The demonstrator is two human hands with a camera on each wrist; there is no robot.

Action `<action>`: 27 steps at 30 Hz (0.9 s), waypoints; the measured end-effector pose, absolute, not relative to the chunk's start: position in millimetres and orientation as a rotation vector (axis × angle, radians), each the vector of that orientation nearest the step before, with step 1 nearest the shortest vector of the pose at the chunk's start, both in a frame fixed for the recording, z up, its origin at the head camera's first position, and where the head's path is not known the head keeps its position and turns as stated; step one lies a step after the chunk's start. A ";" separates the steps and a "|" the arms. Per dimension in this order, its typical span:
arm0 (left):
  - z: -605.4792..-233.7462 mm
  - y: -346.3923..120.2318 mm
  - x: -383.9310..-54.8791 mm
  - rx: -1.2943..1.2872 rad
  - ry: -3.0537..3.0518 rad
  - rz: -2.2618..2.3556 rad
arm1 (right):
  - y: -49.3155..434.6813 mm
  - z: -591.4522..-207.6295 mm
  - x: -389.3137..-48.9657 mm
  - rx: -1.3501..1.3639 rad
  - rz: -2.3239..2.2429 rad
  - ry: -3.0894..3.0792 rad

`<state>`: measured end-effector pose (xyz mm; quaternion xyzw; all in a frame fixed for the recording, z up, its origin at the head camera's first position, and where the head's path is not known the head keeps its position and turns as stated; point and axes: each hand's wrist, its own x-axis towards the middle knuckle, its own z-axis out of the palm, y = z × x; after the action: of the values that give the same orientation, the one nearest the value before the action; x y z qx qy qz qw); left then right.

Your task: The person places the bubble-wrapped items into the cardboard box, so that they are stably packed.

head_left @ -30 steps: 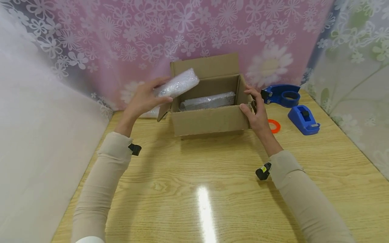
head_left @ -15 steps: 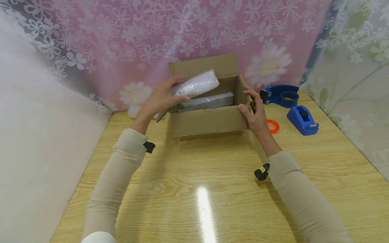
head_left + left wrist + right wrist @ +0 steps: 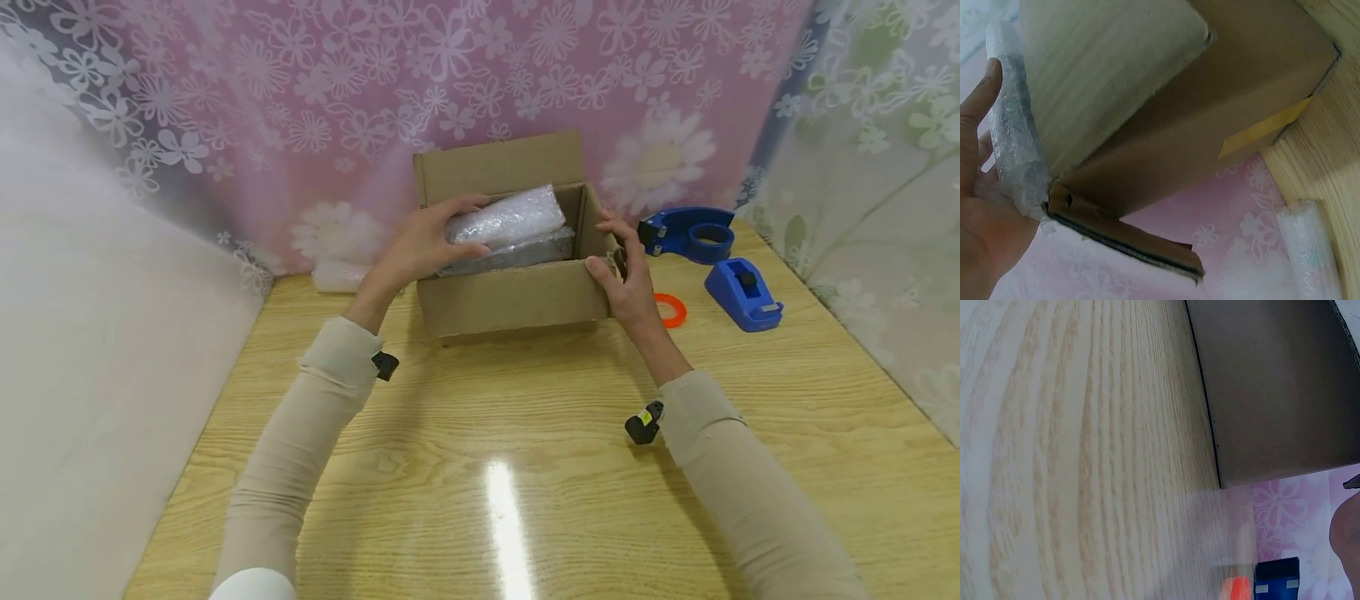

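Note:
My left hand (image 3: 427,242) grips one end of a bubble-wrapped package (image 3: 513,217) at the mouth of an open cardboard box (image 3: 510,302). In the left wrist view the thumb and fingers lie on either side of this package (image 3: 1015,125), next to the box's flap. A second bubble-wrapped package (image 3: 525,252) lies inside the box, below the held one and partly hidden by it. With thumb and fingers my right hand (image 3: 633,283) holds the box's right edge. Only a bit of that hand (image 3: 1346,534) shows in the right wrist view.
Another bubble-wrapped roll (image 3: 339,276) lies on the wooden table (image 3: 450,458) left of the box. To the right are a blue tape gun (image 3: 690,233), a blue tape dispenser (image 3: 745,296) and an orange tape roll (image 3: 671,310). A floral curtain (image 3: 300,100) hangs behind.
My left hand has carried the bubble-wrapped package rightward and down, from the box's left side to over the package inside. My right hand stays on the box edge.

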<state>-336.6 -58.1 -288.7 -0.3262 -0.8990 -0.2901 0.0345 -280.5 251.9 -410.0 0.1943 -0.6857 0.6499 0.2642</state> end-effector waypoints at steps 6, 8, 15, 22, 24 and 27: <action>-297.6 -46.3 -336.3 -1.101 -2.768 -0.920 | 246.6 -399.3 -267.1 0.510 1.753 -1.884; -300.9 -42.6 -337.2 -1.132 -2.758 -0.943 | 245.9 -398.5 -266.2 0.510 1.748 -1.884; -312.4 -34.1 -340.7 -1.153 -2.783 -0.904 | 245.6 -403.1 -271.7 0.540 1.750 -1.841; -317.6 -33.4 -342.5 -1.098 -2.790 -0.915 | 243.8 -399.0 -269.1 0.546 1.743 -1.838; -317.8 -33.4 -343.1 -1.086 -2.798 -0.909 | 244.0 -397.3 -268.5 0.545 1.740 -1.839; -318.3 -33.1 -344.1 -1.079 -2.805 -0.903 | 244.5 -396.3 -267.9 0.535 1.746 -1.853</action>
<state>-344.1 -33.1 -318.3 -0.3438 -0.8939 -0.2877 0.0018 -267.9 244.5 -396.3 0.1982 -0.6865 0.6467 0.2669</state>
